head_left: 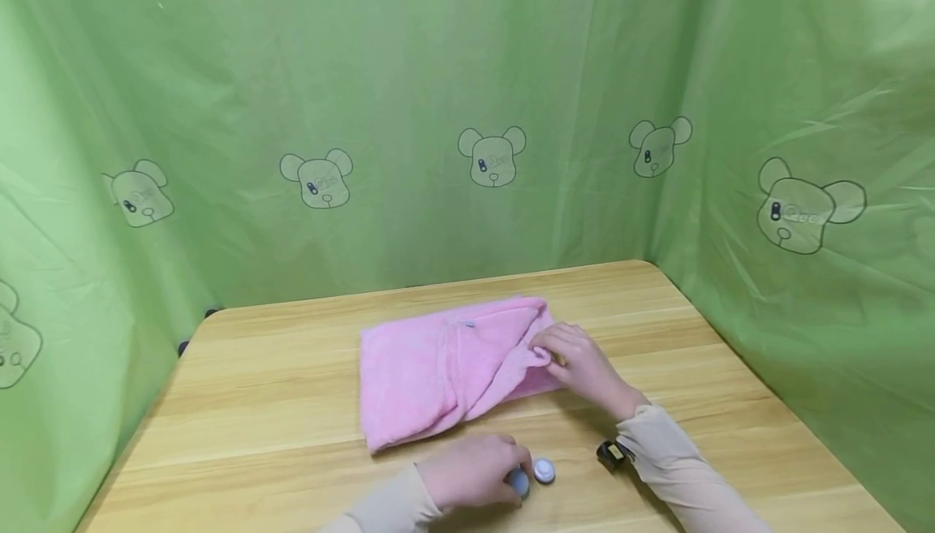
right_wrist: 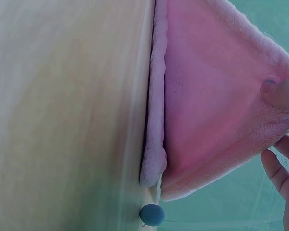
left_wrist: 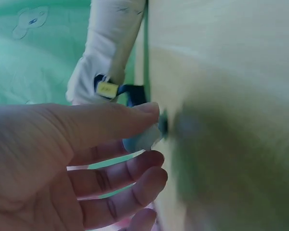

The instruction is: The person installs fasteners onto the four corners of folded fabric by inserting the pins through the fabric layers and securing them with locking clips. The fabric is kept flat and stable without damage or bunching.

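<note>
Pinching towel (head_left: 416, 375), right hand (head_left: 584, 361) holds its edge (right_wrist: 231, 166) raised.

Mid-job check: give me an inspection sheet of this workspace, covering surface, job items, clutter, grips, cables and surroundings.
Surface: wood-grain tabletop, light in colour.
Job items: pink cloth, folded, one corner lifted; blue-grey round piece in the left hand; white round piece beside it.
Clutter: black device with a yellow label, at the right sleeve.
Grips: left hand pinches the blue-grey round piece; right hand pinches the cloth's lifted edge.
Cables: nothing seen.
Surroundings: green curtains with bear-head drawings, behind and on both sides.
</note>
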Motion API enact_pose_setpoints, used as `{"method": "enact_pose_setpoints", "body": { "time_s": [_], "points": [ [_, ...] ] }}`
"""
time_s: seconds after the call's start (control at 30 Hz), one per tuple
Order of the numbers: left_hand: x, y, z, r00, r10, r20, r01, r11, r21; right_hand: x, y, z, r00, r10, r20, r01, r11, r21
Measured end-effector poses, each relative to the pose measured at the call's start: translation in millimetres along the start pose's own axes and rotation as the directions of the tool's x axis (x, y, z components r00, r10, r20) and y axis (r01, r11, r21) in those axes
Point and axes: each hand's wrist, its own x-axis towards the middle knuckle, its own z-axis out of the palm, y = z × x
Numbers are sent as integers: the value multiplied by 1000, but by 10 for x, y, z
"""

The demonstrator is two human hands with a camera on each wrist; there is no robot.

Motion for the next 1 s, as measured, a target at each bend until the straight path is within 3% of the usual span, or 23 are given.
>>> {"method": "enact_pose_setpoints", "body": {
  "time_s": [0.17, 0.37, 0.47, 0.6, 0.7, 0.77, 0.87, 0.93, 1.0],
  "points": [
    [-22, -67, -157, 997, -44, -67, 40, 998, -52, -1, -6, -3, 1000, -3, -2, 3, 1000, 0],
    [20, -191, -327, 982, -68, -175, 32, 979, -199, 3, -18, -15, 1000, 7, 7, -7, 1000, 1],
    [67, -268, -374, 970, -114, -215, 42, 949, -313, 2, -21, -19, 1000, 10, 13, -10, 1000, 1],
    [165, -395, -373, 941, -213, -263, 58, 867, -496, -2, -19, -20, 1000, 12, 18, -13, 1000, 4],
    [255, -481, -343, 909, -305, -284, 67, 779, -623, -5, -13, -16, 1000, 5, 15, -5, 1000, 8],
    [318, -520, -325, 885, -370, -281, 67, 700, -711, -2, -12, -15, 1000, 0, 12, 0, 1000, 10],
    [418, -560, -303, 853, -465, -235, 61, 536, -842, 1, -12, -13, 1000, -3, 12, 3, 1000, 13],
    [483, -580, -288, 838, -512, -190, 32, 395, -918, 3, -11, -11, 1000, -3, 13, 3, 1000, 12],
    [547, -604, -261, 824, -543, -161, 2, 286, -958, 4, -9, -7, 1000, -4, 14, 4, 1000, 11]
  ]
}}
